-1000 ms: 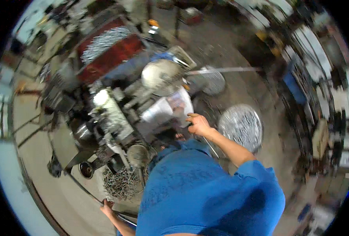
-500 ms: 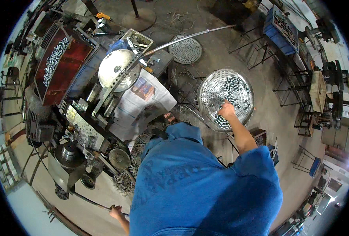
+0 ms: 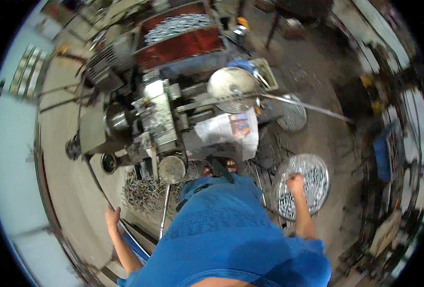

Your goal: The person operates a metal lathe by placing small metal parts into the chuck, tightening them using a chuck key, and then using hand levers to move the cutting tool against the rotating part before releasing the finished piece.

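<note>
My left hand point(image 3: 112, 217) is wrapped round a long dark lever point(image 3: 96, 179), which runs down from the machine point(image 3: 160, 112) on the left. Over the near left part of a round perforated metal tray point(image 3: 327, 178) is my right hand point(image 3: 295, 183), its fingers closed. Whatever it may hold is hidden and blurred. Many small shiny metal cylinders point(image 3: 314, 184) lie loose in the tray beside and under that hand. The machine carries a round metal chuck point(image 3: 118, 119) at its left end.
A red bin point(image 3: 183, 51) of metal pieces stands behind the machine. Nearer are a pale round disc point(image 3: 226, 86), a newspaper sheet point(image 3: 221, 130) and a long metal bar point(image 3: 312, 106). Curly metal shavings point(image 3: 142, 193) cover the floor below. Another perforated tray point(image 3: 293, 117) lies farther back.
The whole view has swung toward the machine. My right hand has gone from reaching among the metal cylinders to a closed fist above the tray. My left hand still holds the lever.
</note>
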A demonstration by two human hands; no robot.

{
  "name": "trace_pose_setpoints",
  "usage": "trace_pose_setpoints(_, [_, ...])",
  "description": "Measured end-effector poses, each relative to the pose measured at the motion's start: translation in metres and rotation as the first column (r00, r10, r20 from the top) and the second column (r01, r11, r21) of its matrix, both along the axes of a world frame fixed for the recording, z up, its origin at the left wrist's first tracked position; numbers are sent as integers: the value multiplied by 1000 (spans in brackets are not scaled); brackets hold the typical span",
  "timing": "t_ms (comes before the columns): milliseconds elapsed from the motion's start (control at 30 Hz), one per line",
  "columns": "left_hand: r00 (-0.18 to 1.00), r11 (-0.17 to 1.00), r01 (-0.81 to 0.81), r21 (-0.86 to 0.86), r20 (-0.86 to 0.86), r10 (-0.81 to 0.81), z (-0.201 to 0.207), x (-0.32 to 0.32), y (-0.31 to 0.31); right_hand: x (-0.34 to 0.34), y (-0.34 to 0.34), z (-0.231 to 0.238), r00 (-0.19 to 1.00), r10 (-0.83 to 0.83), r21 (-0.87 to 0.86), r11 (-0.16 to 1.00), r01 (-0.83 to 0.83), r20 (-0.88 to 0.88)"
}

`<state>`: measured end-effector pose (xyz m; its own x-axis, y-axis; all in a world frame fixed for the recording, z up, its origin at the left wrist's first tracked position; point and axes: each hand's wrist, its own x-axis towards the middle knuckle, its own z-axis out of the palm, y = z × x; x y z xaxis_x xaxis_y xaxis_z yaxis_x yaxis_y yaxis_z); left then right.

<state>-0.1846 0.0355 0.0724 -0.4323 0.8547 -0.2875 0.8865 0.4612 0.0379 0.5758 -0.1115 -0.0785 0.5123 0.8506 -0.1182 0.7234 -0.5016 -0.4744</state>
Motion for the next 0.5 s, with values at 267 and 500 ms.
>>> trace_pose_setpoints(267, [725, 906, 197, 374, 567, -391, 108, 234, 81, -196, 206, 154, 456, 890, 606, 367, -706, -9])
trace_pose_setpoints(500, [557, 799, 269, 538, 589, -585, 105, 291, 87, -278, 243, 245, 170, 985, 580, 151, -801, -22])
